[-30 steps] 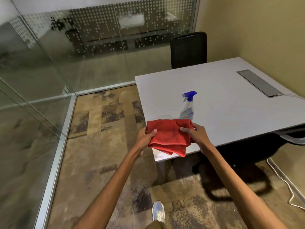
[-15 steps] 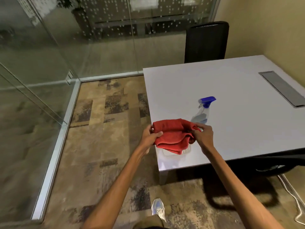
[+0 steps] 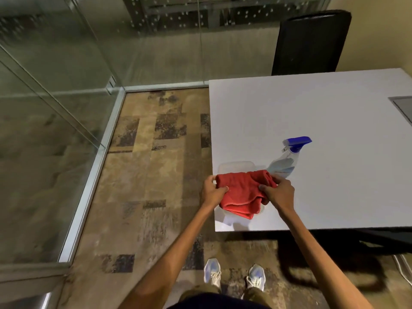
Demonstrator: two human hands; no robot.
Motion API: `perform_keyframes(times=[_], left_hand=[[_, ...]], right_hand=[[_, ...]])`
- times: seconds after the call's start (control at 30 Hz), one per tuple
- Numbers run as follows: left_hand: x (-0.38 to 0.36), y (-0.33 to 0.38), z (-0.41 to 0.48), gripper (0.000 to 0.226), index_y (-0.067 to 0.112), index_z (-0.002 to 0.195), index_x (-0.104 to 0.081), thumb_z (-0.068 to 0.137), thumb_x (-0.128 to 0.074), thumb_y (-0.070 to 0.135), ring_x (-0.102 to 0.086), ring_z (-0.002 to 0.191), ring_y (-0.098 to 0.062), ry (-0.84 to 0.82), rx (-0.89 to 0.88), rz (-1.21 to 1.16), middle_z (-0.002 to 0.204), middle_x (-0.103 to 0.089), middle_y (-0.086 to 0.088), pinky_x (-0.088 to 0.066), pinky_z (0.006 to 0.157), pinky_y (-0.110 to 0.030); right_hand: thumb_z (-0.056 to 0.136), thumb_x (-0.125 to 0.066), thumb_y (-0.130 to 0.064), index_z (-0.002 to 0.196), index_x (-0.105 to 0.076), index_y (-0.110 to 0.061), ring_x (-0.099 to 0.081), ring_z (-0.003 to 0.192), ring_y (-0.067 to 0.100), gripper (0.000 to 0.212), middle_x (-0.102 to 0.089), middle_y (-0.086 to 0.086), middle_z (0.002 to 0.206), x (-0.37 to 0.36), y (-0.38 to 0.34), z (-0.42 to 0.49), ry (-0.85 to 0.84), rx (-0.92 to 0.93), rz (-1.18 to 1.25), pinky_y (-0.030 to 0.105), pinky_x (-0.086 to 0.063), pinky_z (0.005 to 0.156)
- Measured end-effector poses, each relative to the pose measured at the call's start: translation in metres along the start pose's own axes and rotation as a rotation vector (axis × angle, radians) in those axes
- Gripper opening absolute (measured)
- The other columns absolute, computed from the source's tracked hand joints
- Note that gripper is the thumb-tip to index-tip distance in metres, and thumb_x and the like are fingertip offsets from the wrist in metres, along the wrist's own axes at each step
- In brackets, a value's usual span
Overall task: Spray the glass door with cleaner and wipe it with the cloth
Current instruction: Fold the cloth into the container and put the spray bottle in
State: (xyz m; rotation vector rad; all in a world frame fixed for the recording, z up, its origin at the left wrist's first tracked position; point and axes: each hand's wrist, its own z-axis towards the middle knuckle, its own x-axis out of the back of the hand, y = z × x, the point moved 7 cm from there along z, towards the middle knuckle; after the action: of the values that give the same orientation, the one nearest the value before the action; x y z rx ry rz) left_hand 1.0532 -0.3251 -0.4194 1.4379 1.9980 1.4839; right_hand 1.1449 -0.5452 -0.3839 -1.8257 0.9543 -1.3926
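A folded red cloth (image 3: 242, 194) sits over a clear plastic container (image 3: 236, 167) at the near left corner of the white table (image 3: 323, 121). My left hand (image 3: 211, 190) grips the cloth's left edge and my right hand (image 3: 278, 194) grips its right edge. Just behind the cloth stands a clear spray bottle (image 3: 287, 161) with a blue trigger head, touched by neither hand. The glass door (image 3: 38, 134) stands to my left, with more glass panels along the far wall.
A black chair (image 3: 310, 41) stands behind the table. A grey cable hatch (image 3: 403, 108) is set into the tabletop at the right edge. Patterned carpet (image 3: 156, 163) lies between table and glass. My shoes show at the bottom, and a cable runs on the floor at lower right.
The cloth has come down from in front of the table edge onto the container on the table, still held by both hands. My view has tilted downward and moved closer.
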Motion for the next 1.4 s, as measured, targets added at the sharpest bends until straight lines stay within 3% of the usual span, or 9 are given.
perform_keyframes(times=[0.1,0.23,0.43,0.5,0.57,0.63,0.87,1.17,1.4], left_hand=[[-0.012,-0.002,-0.001,0.045,-0.001,0.116,-0.061,0.074,-0.079,0.002,-0.064,0.107,-0.034,0.098,-0.03,0.06,0.114,-0.067,-0.019,-0.052,0.092,-0.046],[-0.021,-0.004,-0.006,0.045,0.007,0.115,-0.062,0.074,-0.081,0.01,-0.062,0.109,-0.035,0.197,-0.005,0.162,0.112,-0.068,-0.017,-0.049,0.095,-0.047],[-0.033,-0.006,-0.003,0.04,0.022,0.116,-0.062,0.081,-0.076,0.035,-0.059,0.116,-0.024,0.241,-0.046,0.55,0.113,-0.071,-0.003,-0.029,0.11,-0.039],[-0.04,-0.009,0.0,0.039,0.023,0.117,-0.061,0.084,-0.073,0.038,-0.055,0.116,-0.022,0.236,-0.067,0.657,0.113,-0.069,-0.003,-0.028,0.109,-0.037],[-0.045,-0.01,0.002,0.038,0.023,0.119,-0.06,0.086,-0.07,0.038,-0.052,0.114,-0.021,0.233,-0.115,0.762,0.11,-0.069,-0.003,-0.029,0.103,-0.036],[-0.049,-0.01,0.005,0.038,0.021,0.121,-0.06,0.088,-0.068,0.038,-0.048,0.113,-0.022,0.224,-0.157,0.838,0.106,-0.068,-0.002,-0.028,0.098,-0.037],[-0.062,-0.011,0.008,0.023,0.021,0.116,-0.058,0.093,-0.06,0.023,-0.044,0.113,-0.022,0.143,-0.234,1.028,0.107,-0.063,0.001,-0.029,0.097,-0.039],[-0.071,-0.016,0.011,0.032,0.023,0.123,-0.051,0.092,-0.048,0.018,-0.04,0.121,-0.021,0.055,-0.253,1.125,0.116,-0.059,0.004,-0.025,0.109,-0.043],[-0.074,-0.016,0.012,0.052,0.023,0.144,-0.033,0.096,-0.052,0.023,-0.029,0.138,-0.022,0.053,-0.26,1.116,0.142,-0.038,-0.002,-0.018,0.115,-0.048]], right_hand=[[0.072,-0.077,-0.009,0.107,-0.075,-0.011,-0.064,0.083,0.028,0.035,-0.071,0.009,0.087,-0.005,0.011,0.004,-0.026,0.033,-0.071,0.03,-0.043,0.077],[0.073,-0.076,-0.012,0.117,-0.07,-0.016,-0.068,0.093,0.035,0.045,-0.075,0.013,0.1,-0.008,0.023,0.018,-0.067,0.04,-0.159,0.038,-0.05,0.085],[0.079,-0.068,-0.022,0.114,-0.061,-0.018,-0.068,0.086,0.035,0.035,-0.072,0.004,0.088,-0.025,0.027,0.026,-0.071,0.144,-0.388,0.033,-0.04,0.073],[0.078,-0.068,-0.018,0.11,-0.061,-0.014,-0.066,0.089,0.037,0.034,-0.071,0.007,0.083,-0.033,0.026,0.027,-0.059,0.218,-0.426,0.042,-0.043,0.089],[0.075,-0.067,-0.015,0.11,-0.061,-0.011,-0.06,0.102,0.036,0.036,-0.069,0.01,0.086,-0.042,0.029,0.03,-0.061,0.298,-0.517,0.052,-0.028,0.11],[0.077,-0.064,-0.014,0.113,-0.058,-0.012,-0.051,0.114,0.034,0.036,-0.067,0.01,0.093,-0.053,0.035,0.036,-0.114,0.288,-0.592,0.057,-0.018,0.113],[0.081,-0.058,-0.01,0.11,-0.055,-0.013,-0.053,0.103,0.035,0.029,-0.068,0.013,0.101,-0.081,0.041,0.036,-0.256,0.433,-0.819,0.056,-0.028,0.101],[0.09,-0.064,-0.02,0.114,-0.058,-0.01,-0.056,0.114,0.037,0.027,-0.07,0.015,0.11,-0.094,0.047,0.037,-0.308,0.486,-0.943,0.061,-0.031,0.108],[0.069,-0.082,-0.017,0.11,-0.065,-0.012,-0.061,0.111,0.038,0.045,-0.069,0.016,0.112,-0.09,0.047,0.035,-0.254,0.47,-1.008,0.06,-0.044,0.101]])
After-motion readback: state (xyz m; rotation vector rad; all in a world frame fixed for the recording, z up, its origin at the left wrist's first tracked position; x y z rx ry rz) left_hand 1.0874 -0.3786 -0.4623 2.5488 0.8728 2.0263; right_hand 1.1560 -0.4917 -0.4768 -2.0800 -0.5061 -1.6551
